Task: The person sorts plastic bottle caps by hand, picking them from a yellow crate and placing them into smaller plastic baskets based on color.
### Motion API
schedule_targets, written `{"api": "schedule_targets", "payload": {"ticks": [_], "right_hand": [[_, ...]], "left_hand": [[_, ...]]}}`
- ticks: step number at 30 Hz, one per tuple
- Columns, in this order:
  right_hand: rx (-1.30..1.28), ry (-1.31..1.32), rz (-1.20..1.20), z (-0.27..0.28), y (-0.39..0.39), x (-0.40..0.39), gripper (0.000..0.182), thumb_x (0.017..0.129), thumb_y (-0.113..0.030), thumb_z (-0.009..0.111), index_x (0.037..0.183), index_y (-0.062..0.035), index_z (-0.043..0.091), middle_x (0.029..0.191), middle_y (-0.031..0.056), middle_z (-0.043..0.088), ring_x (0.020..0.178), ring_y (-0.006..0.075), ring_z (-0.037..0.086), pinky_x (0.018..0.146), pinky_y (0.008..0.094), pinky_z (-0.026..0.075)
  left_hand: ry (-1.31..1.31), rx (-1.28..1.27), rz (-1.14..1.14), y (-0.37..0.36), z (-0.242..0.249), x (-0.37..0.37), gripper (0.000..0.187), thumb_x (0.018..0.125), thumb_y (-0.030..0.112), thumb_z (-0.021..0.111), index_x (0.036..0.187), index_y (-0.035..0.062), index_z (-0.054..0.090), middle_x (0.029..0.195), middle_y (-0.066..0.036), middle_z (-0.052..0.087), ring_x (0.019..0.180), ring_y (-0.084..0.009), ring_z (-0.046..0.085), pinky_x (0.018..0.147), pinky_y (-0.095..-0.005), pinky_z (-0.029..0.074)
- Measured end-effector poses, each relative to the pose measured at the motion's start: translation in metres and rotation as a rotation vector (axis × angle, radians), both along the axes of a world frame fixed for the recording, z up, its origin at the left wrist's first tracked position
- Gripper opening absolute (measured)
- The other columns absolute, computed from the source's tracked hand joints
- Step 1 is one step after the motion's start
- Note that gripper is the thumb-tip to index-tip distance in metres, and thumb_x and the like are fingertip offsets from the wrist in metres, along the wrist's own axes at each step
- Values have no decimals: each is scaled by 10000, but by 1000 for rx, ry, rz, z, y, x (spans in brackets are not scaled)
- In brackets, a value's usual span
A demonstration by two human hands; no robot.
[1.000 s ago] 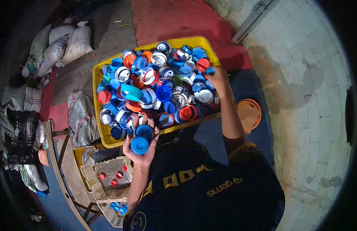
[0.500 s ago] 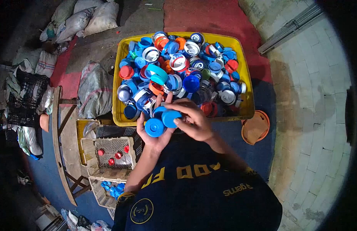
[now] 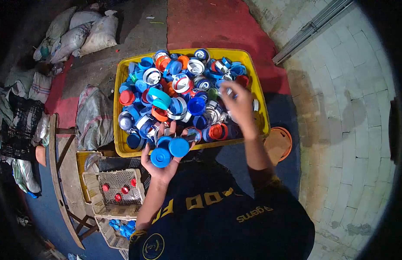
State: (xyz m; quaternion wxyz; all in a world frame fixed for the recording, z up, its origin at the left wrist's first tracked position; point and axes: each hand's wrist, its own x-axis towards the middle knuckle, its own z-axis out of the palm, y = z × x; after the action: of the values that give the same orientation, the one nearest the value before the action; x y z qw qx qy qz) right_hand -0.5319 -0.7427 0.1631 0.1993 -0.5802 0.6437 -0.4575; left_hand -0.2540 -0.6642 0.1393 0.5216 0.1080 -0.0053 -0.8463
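Note:
My left hand (image 3: 163, 167) is palm up at the near edge of a yellow tray (image 3: 262, 108), holding several blue lids (image 3: 160, 157) between its palm and fingers. A larger blue lid (image 3: 179, 147) lies at the right of this group. Over the right part of the tray is my right hand (image 3: 238, 102), fingers bent above the heap; what its fingertips touch, if anything, is too small to make out. The tray is heaped with blue, red, orange and white lids, among them a turquoise ring (image 3: 159, 98) and a dark blue cap (image 3: 196, 105).
At the lower left, one crate (image 3: 110, 211) holds several red caps, and another crate (image 3: 106, 229) holds blue ones. A wooden frame (image 3: 58, 173) stands beside them. Sacks (image 3: 94, 117) lie further left. An orange container (image 3: 279, 145) is right of the tray, near a block wall (image 3: 348, 130).
My right hand has left the blue lids and moved right and away over the heap. My left hand still holds the lids. The whole view has shifted somewhat.

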Motion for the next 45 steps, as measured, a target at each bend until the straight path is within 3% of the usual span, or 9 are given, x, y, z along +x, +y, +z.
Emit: {"api": "schedule_targets", "payload": {"ticks": [3, 9, 15, 19, 26, 30, 31, 38, 45], "right_hand": [[-53, 453, -112, -34, -63, -88, 261, 839, -52, 660, 1085, -81, 739, 1084, 148, 725, 1002, 336, 676, 850, 421, 542], [313, 849, -48, -76, -120, -145, 299, 832, -195, 691, 1118, -141, 762, 1272, 61, 672, 1343, 334, 475, 1044, 503, 452], [488, 840, -159, -68, -120, -114, 320, 835, -371, 761, 1091, -180, 780, 1286, 52, 670, 1348, 330, 444, 1087, 668, 318], [484, 818, -243, -74, -122, -112, 240, 795, -398, 802, 946, -212, 810, 1204, 53, 705, 1314, 327, 480, 1043, 591, 392], [81, 115, -258, -82, -101, -151, 362, 881, -393, 756, 906, -32, 756, 871, 134, 719, 898, 255, 689, 838, 356, 519], [121, -819, -181, -49, -49, -112, 490, 988, -448, 645, 1229, -21, 638, 1090, 62, 679, 1041, 196, 633, 850, 396, 515], [183, -836, -67, -42, -36, -105, 533, 1004, -477, 620, 1345, -73, 556, 1225, 40, 645, 1117, 213, 608, 857, 411, 504], [313, -1146, 45, -54, 13, -58, 420, 997, -420, 655, 1293, -128, 593, 1234, 34, 653, 1106, 179, 603, 892, 383, 475], [321, -956, 22, -60, 26, -36, 251, 939, -255, 751, 1133, -106, 695, 1003, 19, 705, 839, 136, 683, 741, 315, 546]], "left_hand": [[2, 4, 13, 1, 1, 2, 728, 905, 525, 548, 1552, 229, 396, 1589, -98, 412, 1439, -402, 396, 1176, -708, 244], [-16, -21, 30, 8, 4, 4, 731, 908, 538, 523, 1555, 226, 388, 1596, -99, 404, 1437, -401, 397, 1186, -688, 246], [3, 22, 84, 15, 1, 7, 750, 911, 507, 521, 1580, 213, 350, 1611, -100, 386, 1465, -453, 342, 1195, -678, 233], [7, 39, 116, 20, 0, 10, 756, 907, 508, 529, 1574, 198, 355, 1607, -109, 391, 1453, -453, 362, 1195, -682, 235], [-81, 17, 156, 25, -2, 19, 776, 896, 532, 549, 1571, 199, 360, 1599, -98, 404, 1425, -407, 415, 1184, -679, 256], [-17, 29, 164, 22, -5, 17, 760, 899, 507, 539, 1567, 191, 359, 1610, -108, 383, 1454, -438, 366, 1213, -674, 211], [-9, 38, 160, 22, -4, 17, 757, 901, 507, 538, 1566, 191, 362, 1611, -108, 381, 1457, -437, 361, 1216, -667, 211], [-8, 61, 121, 19, -2, 10, 726, 908, 497, 525, 1548, 180, 398, 1604, -113, 389, 1450, -438, 372, 1213, -639, 238], [-26, 45, 90, 19, -2, 5, 698, 910, 491, 521, 1527, 176, 436, 1563, -120, 448, 1424, -435, 410, 1203, -635, 263]]}}
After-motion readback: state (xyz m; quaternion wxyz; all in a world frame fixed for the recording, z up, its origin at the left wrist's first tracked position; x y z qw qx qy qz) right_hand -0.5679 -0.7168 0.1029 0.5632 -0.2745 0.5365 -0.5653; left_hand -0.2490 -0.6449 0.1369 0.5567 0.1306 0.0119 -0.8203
